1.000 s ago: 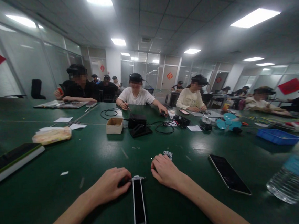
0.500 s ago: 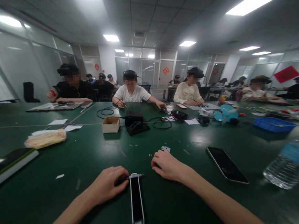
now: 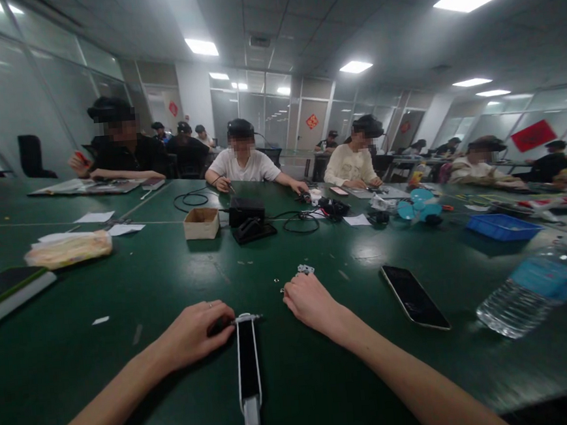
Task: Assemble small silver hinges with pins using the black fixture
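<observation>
A narrow white-framed piece with a dark middle [image 3: 248, 359] lies lengthwise on the green table, a thin metal crossbar at its far end. My left hand [image 3: 194, 331] is closed at the left end of that crossbar, thumb and fingertips pinching it. To the right, my right hand [image 3: 315, 302] rests on the table with its fingers curled together; whatever they hold is hidden. A tiny shiny piece [image 3: 282, 290] shows at its fingertips, and another small shiny piece [image 3: 276, 280] lies just beyond. Small silvery metal parts [image 3: 305, 269] sit behind its knuckles.
A phone [image 3: 414, 297] and a water bottle on its side [image 3: 525, 295] lie at right, with a blue tray [image 3: 503, 227] behind. Farther back stand an open cardboard box [image 3: 201, 225] and a black device [image 3: 247, 212] with cables. Several people sit across the table.
The view has tilted down and shifted slightly right. My right hand's fingers have curled in more, and a tiny shiny piece now shows at their tips. My left hand stays at the crossbar.
</observation>
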Demonstrator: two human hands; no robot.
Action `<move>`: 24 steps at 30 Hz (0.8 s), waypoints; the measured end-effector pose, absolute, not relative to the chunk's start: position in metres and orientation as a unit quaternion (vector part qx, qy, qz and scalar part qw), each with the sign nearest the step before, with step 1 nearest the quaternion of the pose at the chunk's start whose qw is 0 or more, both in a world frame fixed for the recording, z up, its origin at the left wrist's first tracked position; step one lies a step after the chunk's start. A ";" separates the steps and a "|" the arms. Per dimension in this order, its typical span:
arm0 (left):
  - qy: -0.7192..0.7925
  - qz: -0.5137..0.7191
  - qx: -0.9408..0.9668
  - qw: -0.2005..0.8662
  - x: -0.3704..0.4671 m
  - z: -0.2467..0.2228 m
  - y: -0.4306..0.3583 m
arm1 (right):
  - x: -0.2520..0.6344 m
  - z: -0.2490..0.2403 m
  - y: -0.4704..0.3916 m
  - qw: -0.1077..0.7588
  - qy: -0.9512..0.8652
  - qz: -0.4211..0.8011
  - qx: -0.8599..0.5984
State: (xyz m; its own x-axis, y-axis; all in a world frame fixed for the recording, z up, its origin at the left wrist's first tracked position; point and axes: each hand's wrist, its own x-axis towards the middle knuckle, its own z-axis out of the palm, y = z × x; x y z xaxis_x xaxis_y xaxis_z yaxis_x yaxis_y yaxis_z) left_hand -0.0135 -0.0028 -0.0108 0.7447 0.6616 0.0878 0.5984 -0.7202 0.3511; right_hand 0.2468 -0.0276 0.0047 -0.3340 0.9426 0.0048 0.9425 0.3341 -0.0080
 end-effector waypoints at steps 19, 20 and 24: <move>0.338 0.109 0.923 0.149 -0.015 -0.016 -0.001 | 0.260 0.006 -0.026 0.027 -0.813 0.079 -0.576; 0.340 0.109 0.922 0.150 -0.015 -0.016 -0.001 | 0.260 0.006 -0.026 0.024 -0.812 0.083 -0.578; 0.343 0.114 0.920 0.151 -0.015 -0.016 -0.001 | 0.258 0.010 -0.028 0.003 -0.800 0.104 -0.592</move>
State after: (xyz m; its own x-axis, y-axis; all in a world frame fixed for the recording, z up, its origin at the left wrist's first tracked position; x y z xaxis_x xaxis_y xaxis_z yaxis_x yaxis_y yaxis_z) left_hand -0.0148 -0.0013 -0.0164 0.7392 0.6649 0.1069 0.5961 -0.7199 0.3555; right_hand 0.2576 -0.0284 0.0103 -0.3002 0.9465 -0.1188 0.9454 0.2786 -0.1691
